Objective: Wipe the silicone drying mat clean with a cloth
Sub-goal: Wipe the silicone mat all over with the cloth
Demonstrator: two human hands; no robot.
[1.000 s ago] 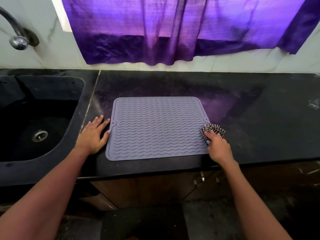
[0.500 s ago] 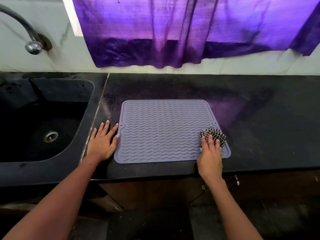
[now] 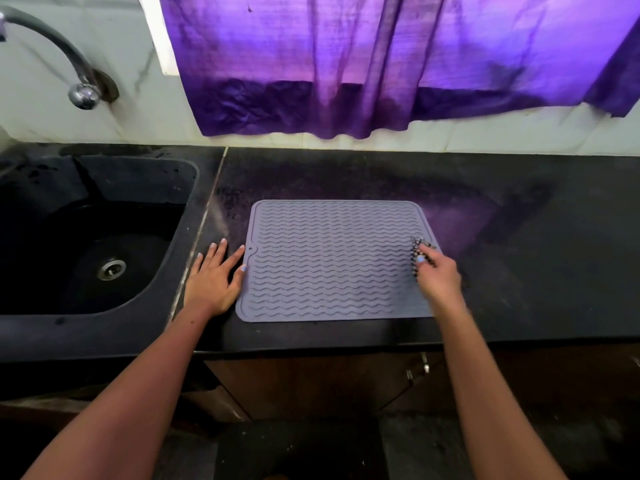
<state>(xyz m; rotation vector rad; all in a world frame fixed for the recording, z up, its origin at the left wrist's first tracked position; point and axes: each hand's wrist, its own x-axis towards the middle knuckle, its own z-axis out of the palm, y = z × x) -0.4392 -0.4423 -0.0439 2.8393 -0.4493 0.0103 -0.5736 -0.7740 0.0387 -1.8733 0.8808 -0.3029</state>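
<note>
A flat grey silicone drying mat with wavy ridges lies on the black stone tabletop, a little way back from the tabletop's front edge. The left hand lies flat on the tabletop just beside the mat's left edge, fingers spread wide, with the thumb tip touching that edge near a small round hole in the mat's rim. The right hand is over the mat's right edge and is closed around a small black-and-white checked cloth, which is bunched up and sits on the right side of the mat. Most of the mat, from the left edge across the middle, is bare and open for wiping. To the right of the mat the tabletop is wide and bare. To the left of the mat, past a thin pale seam in the stone, is a deep black sink with a round metal drain. A curved metal tap comes out of the white wall behind the sink. Behind the mat a purple cloth curtain hangs down to just above the tabletop. No words or labels can be read on anything.
</note>
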